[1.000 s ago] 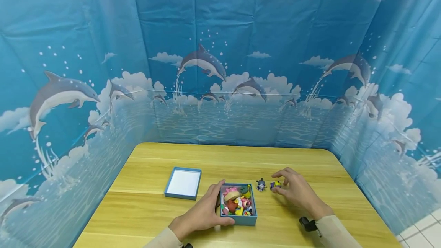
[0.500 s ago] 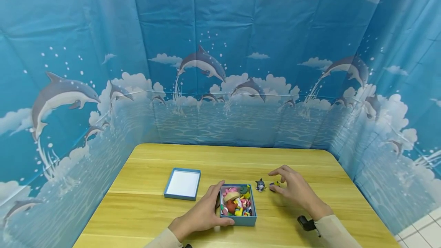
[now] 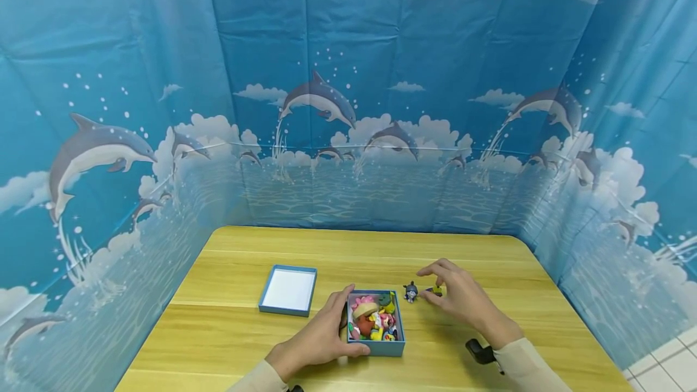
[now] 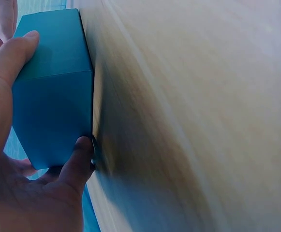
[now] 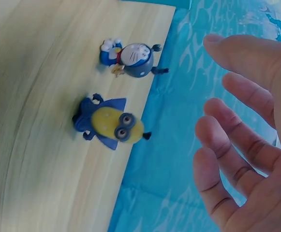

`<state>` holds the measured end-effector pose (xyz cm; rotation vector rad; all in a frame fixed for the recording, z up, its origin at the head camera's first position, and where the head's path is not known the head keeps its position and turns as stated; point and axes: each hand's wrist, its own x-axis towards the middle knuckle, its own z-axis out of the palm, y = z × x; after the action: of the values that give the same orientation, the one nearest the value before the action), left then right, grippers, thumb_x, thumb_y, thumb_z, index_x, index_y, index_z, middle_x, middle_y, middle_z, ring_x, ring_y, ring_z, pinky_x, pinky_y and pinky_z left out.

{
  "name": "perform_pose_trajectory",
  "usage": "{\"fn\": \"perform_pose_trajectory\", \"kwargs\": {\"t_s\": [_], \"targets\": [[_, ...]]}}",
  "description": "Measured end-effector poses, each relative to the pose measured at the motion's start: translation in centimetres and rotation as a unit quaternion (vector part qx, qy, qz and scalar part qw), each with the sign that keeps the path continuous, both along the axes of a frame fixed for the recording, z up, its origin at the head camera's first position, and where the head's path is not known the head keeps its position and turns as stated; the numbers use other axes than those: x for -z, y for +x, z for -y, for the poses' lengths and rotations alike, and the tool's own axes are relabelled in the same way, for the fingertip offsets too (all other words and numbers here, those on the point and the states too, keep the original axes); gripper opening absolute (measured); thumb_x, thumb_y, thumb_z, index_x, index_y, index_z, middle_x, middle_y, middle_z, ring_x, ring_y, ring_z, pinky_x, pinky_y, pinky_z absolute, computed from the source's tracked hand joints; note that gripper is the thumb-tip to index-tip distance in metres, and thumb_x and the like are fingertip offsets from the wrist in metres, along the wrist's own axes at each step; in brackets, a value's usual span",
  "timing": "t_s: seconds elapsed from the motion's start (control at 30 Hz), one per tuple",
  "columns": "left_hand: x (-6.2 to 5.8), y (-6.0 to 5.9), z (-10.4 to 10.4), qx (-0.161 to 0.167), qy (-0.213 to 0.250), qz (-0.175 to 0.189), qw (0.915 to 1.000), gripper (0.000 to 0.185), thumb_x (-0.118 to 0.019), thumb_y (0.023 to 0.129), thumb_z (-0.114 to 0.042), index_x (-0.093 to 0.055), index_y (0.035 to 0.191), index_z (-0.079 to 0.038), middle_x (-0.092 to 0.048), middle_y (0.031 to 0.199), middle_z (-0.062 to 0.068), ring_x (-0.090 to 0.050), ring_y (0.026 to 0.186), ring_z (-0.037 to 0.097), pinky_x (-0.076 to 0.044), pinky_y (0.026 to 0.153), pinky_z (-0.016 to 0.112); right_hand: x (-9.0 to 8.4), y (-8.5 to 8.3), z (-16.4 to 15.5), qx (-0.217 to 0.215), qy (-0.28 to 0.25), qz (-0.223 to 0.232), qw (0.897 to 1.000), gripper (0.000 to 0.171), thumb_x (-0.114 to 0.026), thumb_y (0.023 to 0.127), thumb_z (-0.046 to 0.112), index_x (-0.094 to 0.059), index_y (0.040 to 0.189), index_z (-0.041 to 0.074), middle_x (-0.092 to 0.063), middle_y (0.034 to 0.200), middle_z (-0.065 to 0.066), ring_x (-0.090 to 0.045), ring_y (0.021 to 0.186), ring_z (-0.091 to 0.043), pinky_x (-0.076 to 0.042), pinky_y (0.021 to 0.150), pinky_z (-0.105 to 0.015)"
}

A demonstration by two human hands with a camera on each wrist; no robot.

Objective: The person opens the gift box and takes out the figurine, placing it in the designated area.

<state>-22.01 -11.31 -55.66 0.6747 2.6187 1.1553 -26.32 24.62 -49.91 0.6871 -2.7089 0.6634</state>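
Observation:
My left hand (image 3: 321,334) grips a blue box (image 3: 388,348) at its left side. In the left wrist view, the thumb lies on one face of the box (image 4: 53,111) and the fingers are at another. Small colourful toy figures (image 3: 366,324) fill it. Over the table my right hand (image 3: 465,298) hovers, its fingers loosely bent and holding nothing. Beneath it is a yellow Minion figure (image 5: 112,123) in blue, partly hidden in the head view. To its left stands a Doraemon-like figure (image 5: 135,57) with a dark hood, apart from the fingers.
A blue box lid (image 3: 288,290) with a white inside lies left of the box on the wooden table (image 3: 245,343). Behind the table hangs a blue dolphin-print curtain (image 3: 337,186). A black wrist device (image 3: 480,352) is strapped to the right wrist.
My right hand has shifted slightly left over the Minion, covering more of it in the head view. The left hand and the box have stayed in place.

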Motion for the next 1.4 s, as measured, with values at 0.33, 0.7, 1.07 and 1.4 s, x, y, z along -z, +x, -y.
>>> {"fn": "perform_pose_trajectory", "kwargs": {"t_s": [0.33,0.7,1.07,1.4], "targets": [[0.0,-0.1,0.0,-0.001,0.001,0.0,1.0,0.134,-0.093,0.093,-0.071,-0.015,0.189,-0.02,-0.039,0.183,0.014,-0.061,0.154,0.03,-0.055,0.128,0.057,-0.8,0.5,0.9,-0.033,0.012,-0.005,0.999,0.036,-0.098,0.097,0.017,-0.084,0.13,0.02,-0.08,0.125,-0.002,-0.072,0.09,-0.016,-0.055,0.069,-0.025],[0.1,-0.1,0.0,0.0,0.003,0.003,1.0,0.133,-0.093,0.093,-0.07,-0.014,0.189,-0.021,-0.039,0.183,0.013,-0.061,0.153,0.029,-0.055,0.127,0.057,-0.9,1.0,1.7,-0.062,0.01,0.002,0.998,0.033,-0.094,0.102,0.025,-0.083,0.133,0.023,-0.079,0.122,0.001,-0.062,0.09,0.0,-0.054,0.07,-0.025],[0.0,0.0,0.1,0.001,0.006,0.002,1.0,0.133,-0.092,0.094,-0.07,-0.015,0.189,-0.02,-0.04,0.182,0.012,-0.061,0.153,0.029,-0.055,0.127,0.056,-1.2,1.7,2.9,-0.074,0.014,-0.002,0.997,0.032,-0.093,0.103,0.026,-0.083,0.134,0.023,-0.079,0.121,0.008,-0.068,0.096,-0.004,-0.06,0.076,-0.027],[0.0,0.0,0.0,0.002,0.003,-0.001,1.0,0.133,-0.093,0.094,-0.069,-0.015,0.189,-0.018,-0.041,0.182,0.015,-0.063,0.15,0.028,-0.056,0.126,0.056,-1.1,2.3,3.7,-0.094,0.015,-0.002,0.995,0.033,-0.093,0.103,0.027,-0.083,0.134,0.02,-0.079,0.121,0.007,-0.071,0.096,-0.004,-0.062,0.077,-0.028]]}}
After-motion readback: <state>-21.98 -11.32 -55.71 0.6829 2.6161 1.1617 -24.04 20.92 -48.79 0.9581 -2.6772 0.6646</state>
